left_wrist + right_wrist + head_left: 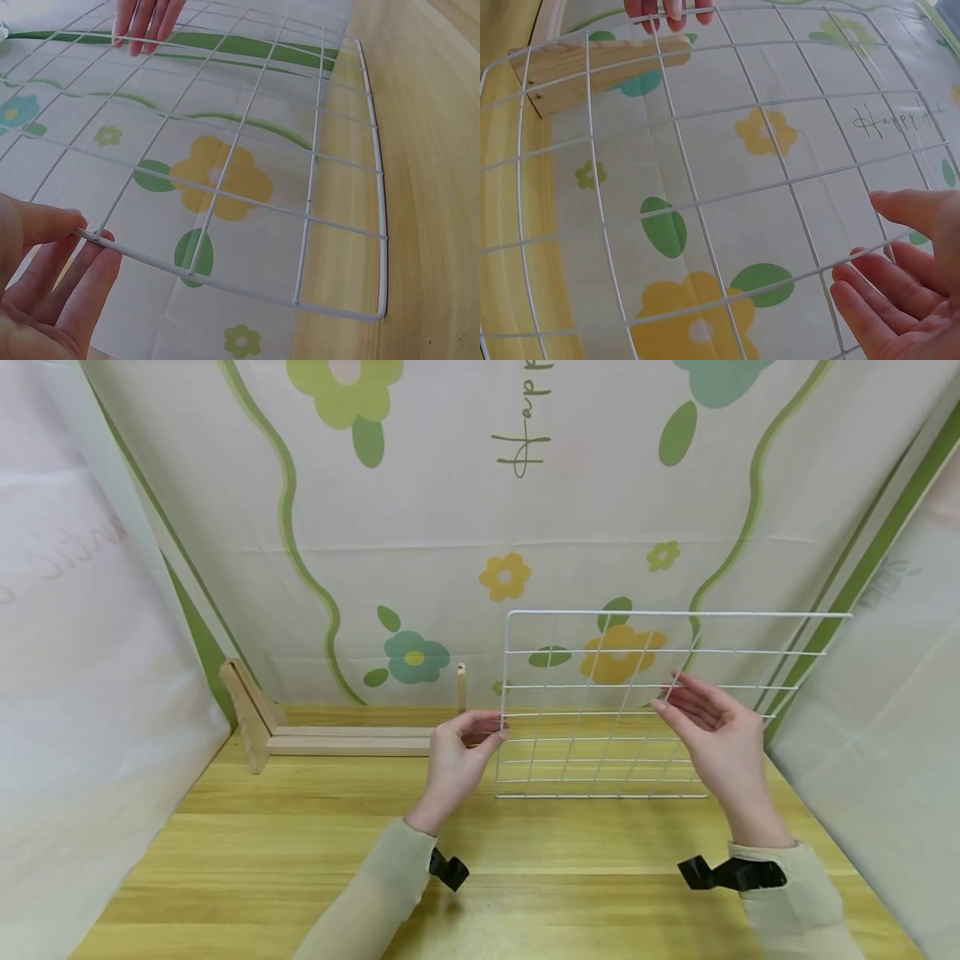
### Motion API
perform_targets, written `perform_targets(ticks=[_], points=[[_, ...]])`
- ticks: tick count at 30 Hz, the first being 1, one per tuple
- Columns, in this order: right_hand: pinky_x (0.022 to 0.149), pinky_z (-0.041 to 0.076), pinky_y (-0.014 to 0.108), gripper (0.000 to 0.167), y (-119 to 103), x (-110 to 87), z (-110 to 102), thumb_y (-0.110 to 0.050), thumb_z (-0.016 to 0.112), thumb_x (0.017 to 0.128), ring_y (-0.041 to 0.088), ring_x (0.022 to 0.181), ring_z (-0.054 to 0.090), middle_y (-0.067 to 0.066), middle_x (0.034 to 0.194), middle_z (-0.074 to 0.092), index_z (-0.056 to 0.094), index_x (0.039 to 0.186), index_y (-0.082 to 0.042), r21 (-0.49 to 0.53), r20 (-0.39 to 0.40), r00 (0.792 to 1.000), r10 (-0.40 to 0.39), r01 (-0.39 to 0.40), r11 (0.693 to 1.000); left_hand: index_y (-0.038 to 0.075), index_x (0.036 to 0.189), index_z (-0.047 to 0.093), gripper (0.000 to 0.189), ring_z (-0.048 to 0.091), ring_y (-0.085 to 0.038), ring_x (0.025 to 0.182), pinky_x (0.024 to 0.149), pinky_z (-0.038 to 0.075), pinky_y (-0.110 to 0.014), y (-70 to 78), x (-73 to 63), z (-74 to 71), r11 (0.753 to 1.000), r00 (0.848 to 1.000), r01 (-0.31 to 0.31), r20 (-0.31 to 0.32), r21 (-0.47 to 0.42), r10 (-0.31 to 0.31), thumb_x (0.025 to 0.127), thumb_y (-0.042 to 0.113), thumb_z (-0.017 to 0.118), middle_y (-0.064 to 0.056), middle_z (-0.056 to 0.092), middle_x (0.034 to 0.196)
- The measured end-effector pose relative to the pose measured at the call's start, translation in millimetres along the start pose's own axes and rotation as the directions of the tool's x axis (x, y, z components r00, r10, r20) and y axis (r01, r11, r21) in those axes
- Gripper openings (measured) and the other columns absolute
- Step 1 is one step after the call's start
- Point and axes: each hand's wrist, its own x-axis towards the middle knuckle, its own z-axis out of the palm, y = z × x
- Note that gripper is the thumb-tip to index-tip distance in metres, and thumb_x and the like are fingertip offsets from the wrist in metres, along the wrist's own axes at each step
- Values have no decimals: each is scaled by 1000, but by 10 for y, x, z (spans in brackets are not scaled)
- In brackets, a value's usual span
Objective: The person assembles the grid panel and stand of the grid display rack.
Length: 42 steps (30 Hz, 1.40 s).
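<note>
A white wire grid panel point(570, 687) stands upright on its long lower edge on the wooden table. My left hand point(459, 760) pinches the panel's left edge wire, thumb on one side and fingers on the other, as the left wrist view shows closely. Toward the panel's right part is my right hand point(722, 739). In the right wrist view its thumb and fingers point(870, 300) are spread apart, with the fingertips right at the wires and not curled round them.
Behind and left of my left hand lies a wooden frame point(345, 746) with an angled end piece point(246, 718) and a short upright point(461, 687). Flower-printed cloth point(420, 518) hangs behind the table and along both sides. Black straps point(738, 874) circle both sleeves.
</note>
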Motion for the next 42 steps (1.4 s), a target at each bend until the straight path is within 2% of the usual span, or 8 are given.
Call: perform_targets(ticks=[8,14,17,24,29,33,38,42], points=[[81,55,16,37,-3,47,61,-15,81,90,8,95,71,7,112,75,71,124,-2,33,-63,998,25,-23,999,11,106,77,18,71,-16,87,80,60,-35,-4,3,-7,1000,1000,2,9,1,-2,90,5,79,-1,76,100],[78,57,19,36,15,83,54,-15,81,90,9,89,72,-2,111,75,72,120,2,84,-65,997,48,-43,996,11,106,77,17,71,-15,86,78,60,-33,-28,12,-12,1000,1000,-21,16,9,21,90,4,79,0,76,99],[77,58,22,36,28,96,44,-14,81,90,11,87,73,-1,111,75,71,119,5,117,-54,997,49,-42,992,10,106,77,17,71,-16,86,78,60,-32,-24,11,-5,1000,1000,-14,14,6,14,90,5,79,-1,76,99],[78,58,23,33,72,127,29,-14,76,94,12,89,73,0,107,75,69,119,7,105,-22,999,30,-28,994,3,108,76,19,72,-26,88,80,60,-43,5,8,20,1000,1000,11,-4,-15,-11,89,1,78,-9,76,101],[75,59,21,30,84,160,28,-15,77,93,13,84,73,-1,101,76,71,114,6,86,-16,999,30,-29,996,-4,106,74,17,72,-35,89,80,59,-50,187,-23,16,1000,1000,9,-7,-3,-9,89,-7,75,-18,75,100],[74,59,22,30,99,186,30,-15,80,91,16,80,73,0,97,77,73,110,6,102,-21,999,36,-33,994,-5,104,74,16,72,-34,87,78,61,-42,327,-61,-8,1000,1000,-16,-8,-2,16,88,-9,75,-19,74,99],[74,59,25,29,118,206,38,-13,81,89,16,80,74,3,96,77,73,108,8,155,-14,999,39,-36,987,-5,113,72,25,72,-36,92,79,61,-35,292,-86,-77,999,999,-39,3,-34,39,88,-8,76,-20,74,102],[74,59,25,29,115,208,20,-14,81,89,17,79,75,4,95,77,73,107,8,163,-19,999,47,-43,986,-3,118,72,30,71,-37,99,83,60,-34,246,-102,-215,998,999,-43,-4,-53,43,89,-5,77,-19,73,107]])
